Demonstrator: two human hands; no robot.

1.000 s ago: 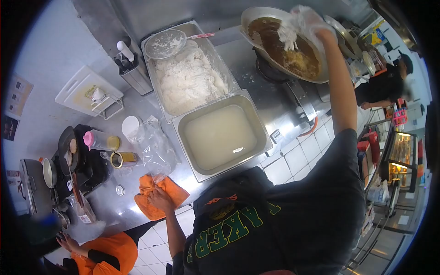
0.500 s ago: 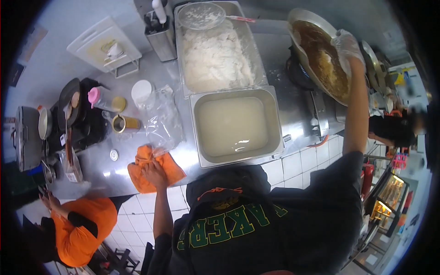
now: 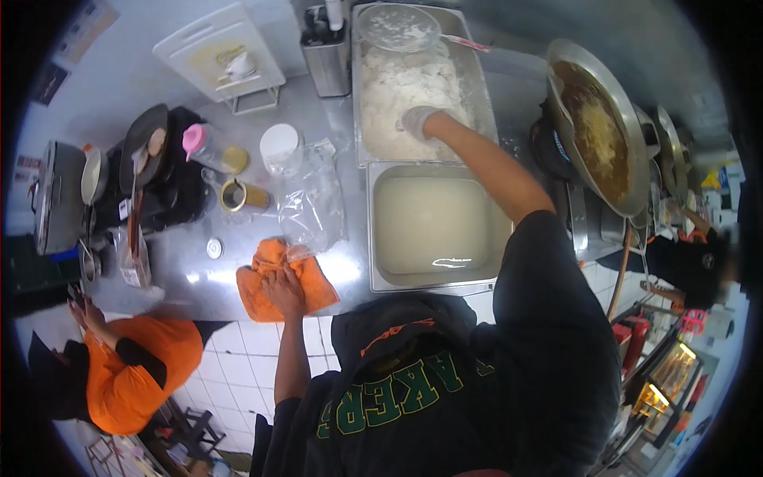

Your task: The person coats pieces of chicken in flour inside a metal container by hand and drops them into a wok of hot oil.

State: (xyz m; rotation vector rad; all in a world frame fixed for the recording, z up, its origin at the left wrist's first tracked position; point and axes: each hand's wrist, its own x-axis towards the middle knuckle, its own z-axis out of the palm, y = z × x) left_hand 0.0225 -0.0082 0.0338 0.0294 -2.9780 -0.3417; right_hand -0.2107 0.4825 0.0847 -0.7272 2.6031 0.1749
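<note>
My left hand [image 3: 284, 292] rests on an orange cloth [image 3: 256, 296] at the counter's front edge, its fingers apart on the fabric. My right hand [image 3: 421, 124], in a clear glove, is down in the white flour [image 3: 397, 83] of a metal tray; its fingertips are hidden, so its grip cannot be made out. Directly in front of that tray sits a metal pan of cloudy liquid [image 3: 429, 219]. A round strainer [image 3: 400, 29] with a red-and-white handle lies across the tray's far end. To the right, a wok [image 3: 600, 131] holds brown oil with pale foam.
Left on the counter are a plastic bag [image 3: 310, 199], a white-lidded tub [image 3: 280, 147], an open can [image 3: 242, 195], a pink-topped bottle [image 3: 200, 141] and a dark frying pan [image 3: 147, 147]. A co-worker in orange [image 3: 147, 366] is at lower left; another person [image 3: 683, 262] stands far right.
My right hand has moved left from over the wok into the flour tray. The white clump it held over the oil is no longer visible. My left hand stays on the cloth. The view has shifted.
</note>
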